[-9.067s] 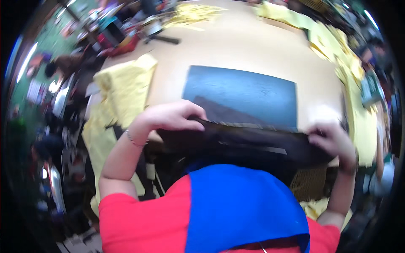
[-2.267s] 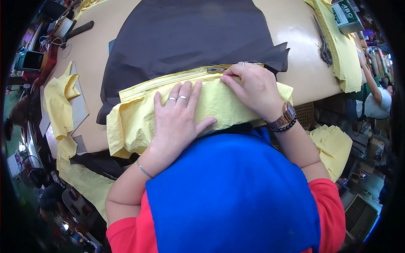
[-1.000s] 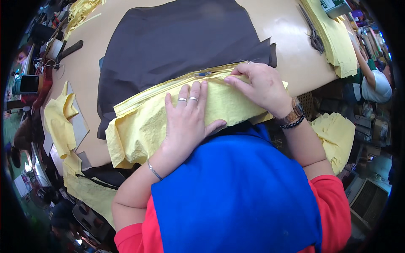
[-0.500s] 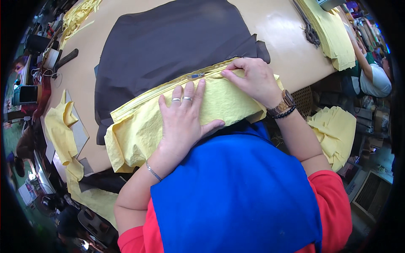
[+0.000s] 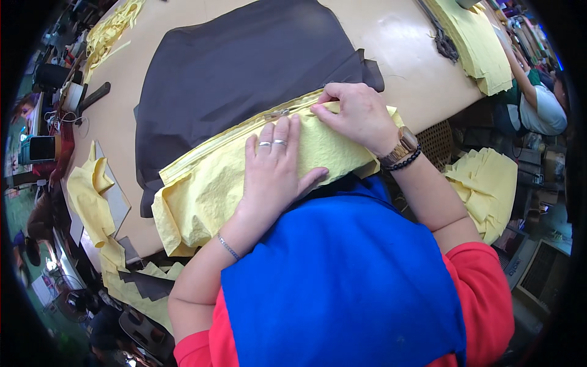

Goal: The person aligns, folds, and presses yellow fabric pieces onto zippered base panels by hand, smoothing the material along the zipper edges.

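A yellow fabric piece (image 5: 211,199) lies along the near table edge, over a dark brown fabric panel (image 5: 244,61). Along its far edge runs a zipper (image 5: 232,133) with a metal slider (image 5: 282,112). My left hand (image 5: 272,162) rests flat on the yellow fabric, fingertips just short of the slider and fingers stretched out. To the right of the slider, my right hand (image 5: 358,116) pinches the zipper edge of the yellow fabric between thumb and forefinger. What exactly sits between those fingertips is partly hidden.
Yellow fabric stacks lie at the far right (image 5: 480,46) and right (image 5: 486,189). Yellow strips (image 5: 113,30) lie far left, near a black-handled tool (image 5: 95,96). Yellow cloth (image 5: 92,196) hangs over the left edge. A person (image 5: 541,110) is at the right.
My right hand has shifted slightly left along the zipper edge, still pinching. My left hand has moved a little right on the fabric. More dark cloth shows at the lower left.
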Demonstrator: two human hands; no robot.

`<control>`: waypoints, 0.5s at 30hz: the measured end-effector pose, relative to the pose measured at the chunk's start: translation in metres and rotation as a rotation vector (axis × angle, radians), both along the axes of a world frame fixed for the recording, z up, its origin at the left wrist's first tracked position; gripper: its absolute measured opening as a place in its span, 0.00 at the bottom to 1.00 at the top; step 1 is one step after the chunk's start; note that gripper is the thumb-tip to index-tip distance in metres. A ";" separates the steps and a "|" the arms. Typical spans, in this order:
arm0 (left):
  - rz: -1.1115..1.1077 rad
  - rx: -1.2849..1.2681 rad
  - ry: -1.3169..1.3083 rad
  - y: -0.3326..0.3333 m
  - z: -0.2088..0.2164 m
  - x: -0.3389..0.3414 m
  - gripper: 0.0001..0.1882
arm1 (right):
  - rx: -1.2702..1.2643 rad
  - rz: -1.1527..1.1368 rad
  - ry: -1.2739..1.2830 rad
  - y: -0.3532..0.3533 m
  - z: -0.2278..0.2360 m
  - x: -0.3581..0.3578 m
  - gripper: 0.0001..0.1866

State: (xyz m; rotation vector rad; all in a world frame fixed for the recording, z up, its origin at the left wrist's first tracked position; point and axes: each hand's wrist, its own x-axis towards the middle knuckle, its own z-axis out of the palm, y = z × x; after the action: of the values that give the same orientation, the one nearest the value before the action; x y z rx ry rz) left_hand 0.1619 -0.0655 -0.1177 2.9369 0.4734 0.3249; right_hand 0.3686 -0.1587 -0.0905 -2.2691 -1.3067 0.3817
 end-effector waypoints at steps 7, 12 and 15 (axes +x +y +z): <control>-0.018 0.059 0.053 -0.006 0.008 0.016 0.57 | 0.164 0.092 -0.042 -0.012 -0.002 0.009 0.13; -0.031 0.048 0.072 -0.003 0.012 0.018 0.58 | 0.137 0.025 0.153 -0.026 0.006 0.028 0.13; -0.029 0.019 0.071 -0.002 0.013 0.020 0.59 | 0.152 0.095 0.089 -0.026 0.001 0.034 0.12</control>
State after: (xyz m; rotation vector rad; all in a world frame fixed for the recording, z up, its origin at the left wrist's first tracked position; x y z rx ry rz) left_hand 0.1815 -0.0671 -0.1050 2.9787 0.4389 0.2233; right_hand 0.4027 -0.1851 -0.0895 -2.0469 -1.3534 0.3976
